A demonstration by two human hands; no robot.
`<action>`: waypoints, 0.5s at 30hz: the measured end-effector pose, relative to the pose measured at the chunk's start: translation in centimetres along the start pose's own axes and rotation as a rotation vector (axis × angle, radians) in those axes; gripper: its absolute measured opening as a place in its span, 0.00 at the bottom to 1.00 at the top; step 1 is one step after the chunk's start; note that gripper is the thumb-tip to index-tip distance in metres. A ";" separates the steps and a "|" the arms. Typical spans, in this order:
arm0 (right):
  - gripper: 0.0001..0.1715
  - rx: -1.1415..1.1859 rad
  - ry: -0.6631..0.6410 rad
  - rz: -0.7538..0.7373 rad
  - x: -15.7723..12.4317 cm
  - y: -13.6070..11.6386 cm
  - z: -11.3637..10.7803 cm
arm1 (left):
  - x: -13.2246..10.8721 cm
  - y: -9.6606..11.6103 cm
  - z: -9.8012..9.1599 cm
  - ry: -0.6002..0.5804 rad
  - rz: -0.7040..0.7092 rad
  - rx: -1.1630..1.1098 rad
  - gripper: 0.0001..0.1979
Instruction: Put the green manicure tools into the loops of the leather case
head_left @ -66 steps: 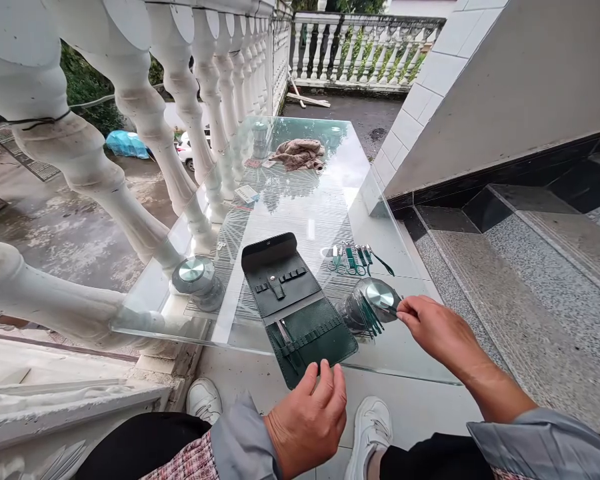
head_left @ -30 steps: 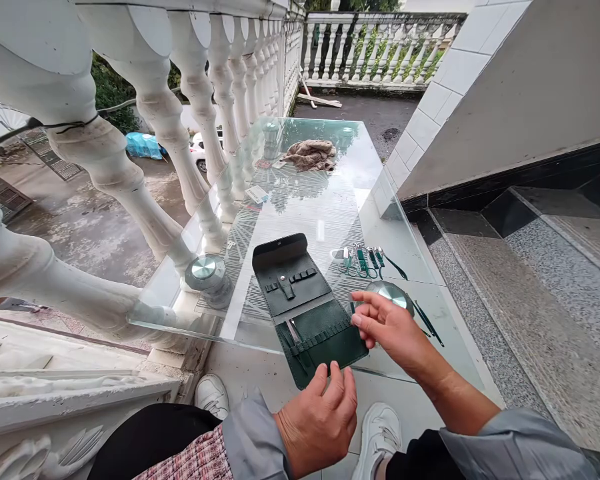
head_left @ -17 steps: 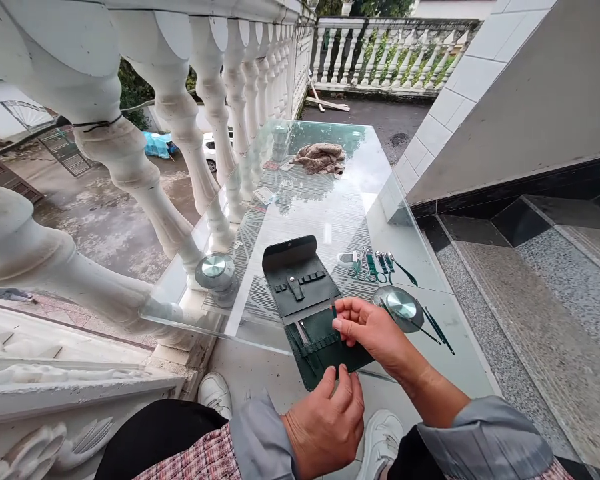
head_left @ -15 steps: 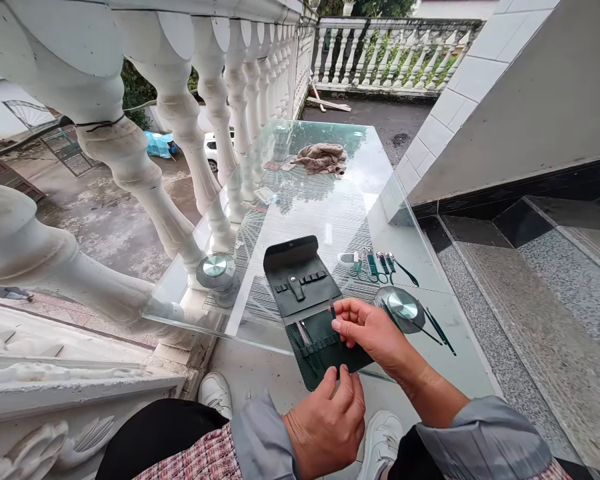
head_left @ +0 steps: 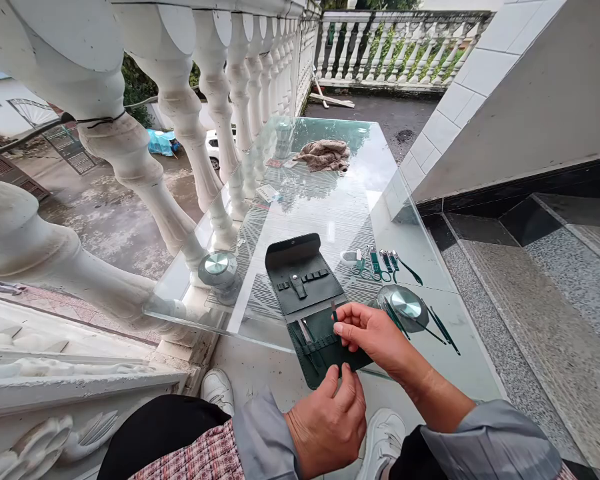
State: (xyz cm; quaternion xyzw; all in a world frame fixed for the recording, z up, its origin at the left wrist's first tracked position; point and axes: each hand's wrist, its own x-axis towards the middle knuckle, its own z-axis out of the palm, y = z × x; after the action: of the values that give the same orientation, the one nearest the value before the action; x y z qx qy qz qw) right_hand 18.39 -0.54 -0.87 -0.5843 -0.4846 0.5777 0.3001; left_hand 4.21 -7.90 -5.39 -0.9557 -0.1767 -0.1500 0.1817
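Observation:
An unfolded dark green manicure case (head_left: 307,303) lies at the near edge of the glass table, its lower part overhanging. Slim tools (head_left: 307,333) stand in elastic loops on its lower panel. My right hand (head_left: 367,330) pinches a thin green-handled tool (head_left: 335,312) above this panel; a short tip shows over the fingers, and its kind cannot be made out. At the case's bottom edge, my left hand (head_left: 330,417) has its thumb and fingers closed on the edge. To the right lie scissors (head_left: 363,267), nail clippers (head_left: 375,263) and several slim green tools (head_left: 443,327).
The glass tabletop (head_left: 310,207) rests on round metal-capped supports (head_left: 217,267). A crumpled brown cloth (head_left: 324,155) and a small card (head_left: 269,193) lie farther back. White balusters (head_left: 175,127) line the left; stone steps (head_left: 520,280) rise on the right.
My right hand holds the same tool, with slightly more of its tip showing above the fingers. My left hand stays at the case's lower edge. The view has shifted slightly.

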 end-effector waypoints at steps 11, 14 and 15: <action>0.06 -0.058 0.056 -0.058 1.6 -0.3 1.3 | 0.0 -0.1 -0.1 -0.022 0.020 0.009 0.14; 0.03 -0.105 0.037 -0.028 2.1 -0.6 1.7 | 0.0 -0.1 -0.2 -0.022 0.020 -0.004 0.14; 0.03 -0.125 0.025 -0.018 2.3 -0.7 1.8 | 0.0 -0.2 -0.2 -0.021 0.017 -0.008 0.14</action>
State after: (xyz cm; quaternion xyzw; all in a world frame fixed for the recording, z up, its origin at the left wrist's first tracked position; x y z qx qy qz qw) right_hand 16.19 1.42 -1.35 -0.6047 -0.5210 0.5363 0.2744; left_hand 4.08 -7.83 -5.22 -0.9594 -0.1698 -0.1392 0.1773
